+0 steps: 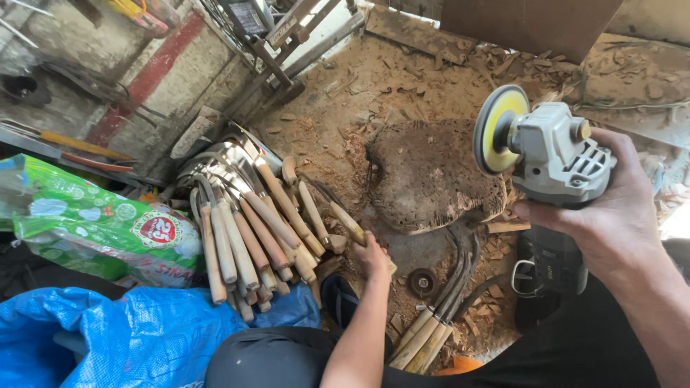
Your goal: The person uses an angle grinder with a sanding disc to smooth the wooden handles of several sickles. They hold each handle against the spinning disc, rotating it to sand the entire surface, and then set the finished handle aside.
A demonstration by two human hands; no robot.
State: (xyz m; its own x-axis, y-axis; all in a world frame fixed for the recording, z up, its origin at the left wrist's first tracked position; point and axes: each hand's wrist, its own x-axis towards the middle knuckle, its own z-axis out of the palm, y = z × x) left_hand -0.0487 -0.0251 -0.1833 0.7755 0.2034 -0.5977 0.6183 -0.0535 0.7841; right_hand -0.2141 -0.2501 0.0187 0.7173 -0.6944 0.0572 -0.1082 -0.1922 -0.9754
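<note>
My right hand [611, 208] grips a grey angle grinder [553, 154] with a yellow-faced sanding disc [497, 129], held up at the right, disc facing left. Reaching down to the ground, my left hand [372, 257] closes on the wooden handle of a sickle [345, 219] beside a pile of sickles [251, 230] with curved steel blades and pale wooden handles. A worn, round wooden block [431, 176] lies between the two hands.
Wood shavings cover the ground. A second bundle of sickles [438, 316] lies below the block, near a small dark disc [421, 282]. A green printed bag [100, 226] and blue plastic sack [136, 338] sit at left. Metal bars and a wall stand behind.
</note>
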